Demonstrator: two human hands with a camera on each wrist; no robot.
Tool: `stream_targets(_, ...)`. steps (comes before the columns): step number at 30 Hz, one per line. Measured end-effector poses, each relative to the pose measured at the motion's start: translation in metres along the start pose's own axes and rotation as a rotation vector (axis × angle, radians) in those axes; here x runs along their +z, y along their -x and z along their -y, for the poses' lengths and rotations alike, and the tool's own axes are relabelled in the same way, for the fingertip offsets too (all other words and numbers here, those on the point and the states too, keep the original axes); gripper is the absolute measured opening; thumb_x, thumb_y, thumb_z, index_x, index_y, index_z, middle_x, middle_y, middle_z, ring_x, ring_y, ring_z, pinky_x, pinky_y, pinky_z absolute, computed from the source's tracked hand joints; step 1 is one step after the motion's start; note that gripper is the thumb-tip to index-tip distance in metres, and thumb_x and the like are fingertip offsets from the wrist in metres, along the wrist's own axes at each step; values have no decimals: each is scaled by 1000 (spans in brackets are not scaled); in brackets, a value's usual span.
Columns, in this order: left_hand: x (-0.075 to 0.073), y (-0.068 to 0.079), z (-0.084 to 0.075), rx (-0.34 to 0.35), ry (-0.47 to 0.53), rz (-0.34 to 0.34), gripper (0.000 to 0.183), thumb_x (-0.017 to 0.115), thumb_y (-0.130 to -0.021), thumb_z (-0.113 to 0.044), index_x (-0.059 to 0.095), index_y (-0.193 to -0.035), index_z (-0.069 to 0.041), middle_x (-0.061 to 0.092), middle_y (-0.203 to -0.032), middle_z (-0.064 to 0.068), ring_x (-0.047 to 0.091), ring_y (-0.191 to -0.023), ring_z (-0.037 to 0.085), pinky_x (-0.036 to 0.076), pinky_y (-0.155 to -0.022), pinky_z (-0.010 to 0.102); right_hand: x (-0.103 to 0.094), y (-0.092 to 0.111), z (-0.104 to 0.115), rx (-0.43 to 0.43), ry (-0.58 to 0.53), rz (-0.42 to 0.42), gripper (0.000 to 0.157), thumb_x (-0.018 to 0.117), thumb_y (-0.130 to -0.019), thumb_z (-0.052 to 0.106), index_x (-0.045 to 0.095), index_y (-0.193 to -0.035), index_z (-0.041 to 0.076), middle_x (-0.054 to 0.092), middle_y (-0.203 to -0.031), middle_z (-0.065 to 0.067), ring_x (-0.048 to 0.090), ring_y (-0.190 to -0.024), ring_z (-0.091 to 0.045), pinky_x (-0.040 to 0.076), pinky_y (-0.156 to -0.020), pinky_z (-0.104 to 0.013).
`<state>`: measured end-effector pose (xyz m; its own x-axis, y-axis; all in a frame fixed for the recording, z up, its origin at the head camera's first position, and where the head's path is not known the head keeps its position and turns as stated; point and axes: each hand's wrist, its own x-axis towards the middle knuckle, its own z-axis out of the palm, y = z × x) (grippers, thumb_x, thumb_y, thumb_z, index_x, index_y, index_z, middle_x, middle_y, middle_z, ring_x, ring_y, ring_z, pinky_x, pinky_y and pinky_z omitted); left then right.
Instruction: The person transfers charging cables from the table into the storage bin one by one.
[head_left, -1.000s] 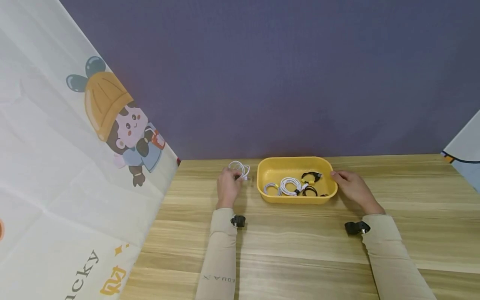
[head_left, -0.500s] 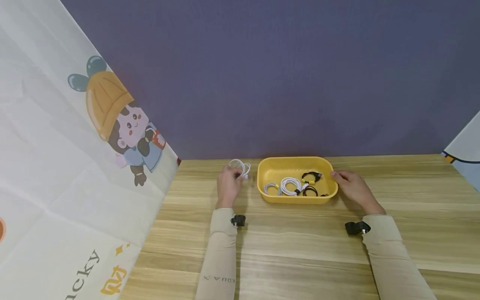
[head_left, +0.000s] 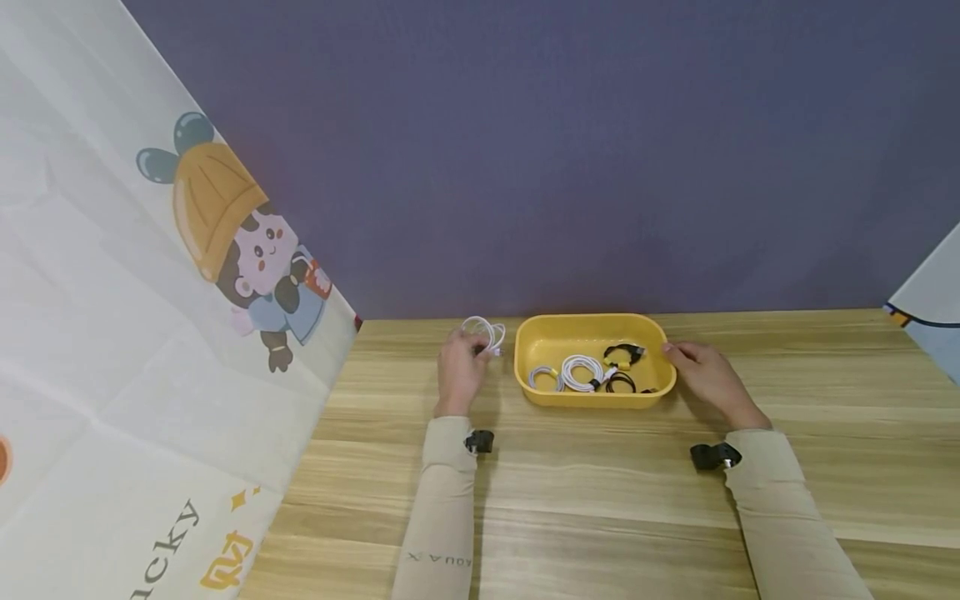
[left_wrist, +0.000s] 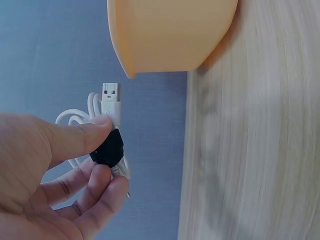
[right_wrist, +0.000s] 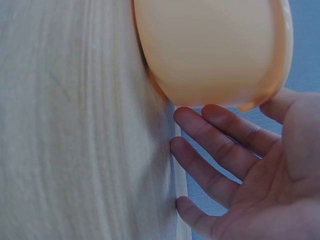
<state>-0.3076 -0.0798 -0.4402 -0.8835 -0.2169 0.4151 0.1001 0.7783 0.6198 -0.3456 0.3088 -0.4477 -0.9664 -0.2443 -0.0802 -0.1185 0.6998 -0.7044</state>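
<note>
My left hand (head_left: 459,372) pinches a coiled white USB cable (head_left: 492,332) just left of a yellow plastic basket (head_left: 595,401). In the left wrist view, thumb and fingers grip the black strap (left_wrist: 108,149) around the cable's middle. Its metal USB plug (left_wrist: 111,92) points toward the basket wall. The cable is held above the table, apart from the basket. My right hand (head_left: 707,377) holds the basket's right end by the rim. In the right wrist view, the thumb is partly hidden behind the rim, and the nearest fingertips touch the outer wall.
Inside the basket lie a white coiled cable (head_left: 581,372), a grey coil (head_left: 545,379), a black cable with a yellow tie (head_left: 627,354) and a small black coil (head_left: 620,382). A dark blue panel (head_left: 540,167) rises behind the wooden table (head_left: 600,500); printed white sheeting (head_left: 90,333) hangs at left.
My left hand has shifted slightly to the right and away from me, carrying the white USB cable a little nearer the basket. My right hand and the basket have hardly moved.
</note>
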Motion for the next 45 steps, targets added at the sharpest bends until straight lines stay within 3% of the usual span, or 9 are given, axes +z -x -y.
stream_targets(27,4,2,-13,68,-7,-28,19,86,-80,-8,81,-99,-5,70,-96,12,69,-89,29,59,-85,42,0,0,-2,-9,17,7,75,31,-109,56,44,-151,-4,45,-152,-33,40,-138,-57,36,-110,-71)
stream_targets(45,6,3,-18,68,-19,-5,20,83,-82,-9,80,-102,-5,71,-101,11,68,-95,29,59,-88,40,1,-1,-2,5,8,8,78,30,-108,58,42,-152,-5,44,-153,-34,38,-140,-57,35,-111,-71)
